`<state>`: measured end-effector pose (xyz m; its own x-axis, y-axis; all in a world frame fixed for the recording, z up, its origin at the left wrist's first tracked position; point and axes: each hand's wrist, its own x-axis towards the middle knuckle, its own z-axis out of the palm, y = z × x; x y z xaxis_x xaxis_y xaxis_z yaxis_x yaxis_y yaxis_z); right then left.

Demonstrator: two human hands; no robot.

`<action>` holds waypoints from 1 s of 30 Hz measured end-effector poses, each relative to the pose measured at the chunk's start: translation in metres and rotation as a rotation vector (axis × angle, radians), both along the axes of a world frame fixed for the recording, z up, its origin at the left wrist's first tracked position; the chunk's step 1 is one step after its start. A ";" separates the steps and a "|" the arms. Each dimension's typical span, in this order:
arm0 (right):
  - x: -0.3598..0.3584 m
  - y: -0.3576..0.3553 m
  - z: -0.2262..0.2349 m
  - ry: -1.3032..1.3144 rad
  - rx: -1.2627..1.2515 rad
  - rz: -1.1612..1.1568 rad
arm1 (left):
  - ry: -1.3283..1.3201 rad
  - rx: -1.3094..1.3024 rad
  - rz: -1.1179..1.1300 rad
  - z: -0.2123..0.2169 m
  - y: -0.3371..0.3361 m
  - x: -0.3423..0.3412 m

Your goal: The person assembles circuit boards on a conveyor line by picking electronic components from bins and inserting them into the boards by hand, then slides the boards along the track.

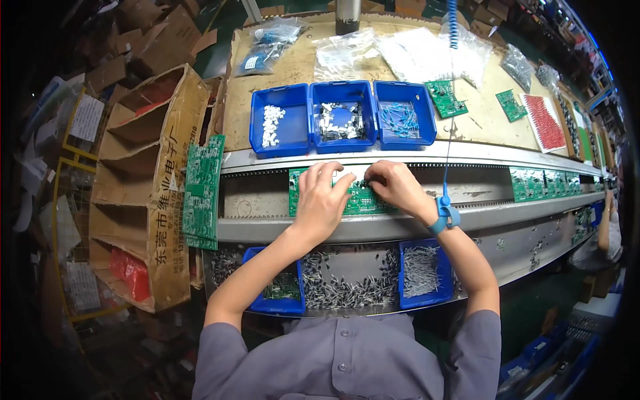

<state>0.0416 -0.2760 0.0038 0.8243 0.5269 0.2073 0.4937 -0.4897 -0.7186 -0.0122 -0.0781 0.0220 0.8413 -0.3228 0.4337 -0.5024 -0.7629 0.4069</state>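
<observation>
The green circuit board [363, 202] lies in the metal track [260, 230], partly under both hands. The step at this moment seems to be the setting of small pieces into the board. The left hand [319, 199] is at the board with bent fingers; the right hand [399, 188] has its thumb and fingertips narrow, near the board's surface. Whether either one holds a piece, I cannot tell. The next move probably calls for careful alignment and gentle pressing.
</observation>
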 end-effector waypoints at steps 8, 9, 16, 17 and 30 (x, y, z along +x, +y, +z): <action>0.001 0.003 0.008 -0.028 -0.110 0.020 | 0.567 0.008 -0.083 0.032 0.089 -0.085; 0.000 0.005 0.009 -0.056 -0.158 0.022 | 0.690 0.116 -0.069 0.033 0.098 -0.097; 0.003 0.006 0.015 -0.059 -0.179 0.068 | 0.626 0.406 0.013 -0.002 0.102 -0.148; 0.004 0.006 0.012 -0.087 -0.180 0.076 | 0.585 0.393 0.015 -0.004 0.101 -0.148; 0.001 0.010 0.014 -0.109 -0.202 0.077 | 0.511 0.175 0.043 -0.006 0.104 -0.144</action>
<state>0.0427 -0.2663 0.0173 0.7589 0.6268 0.1766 0.6040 -0.5764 -0.5504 -0.1563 0.0262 0.0162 0.9449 -0.3144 -0.0911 -0.2411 -0.8568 0.4559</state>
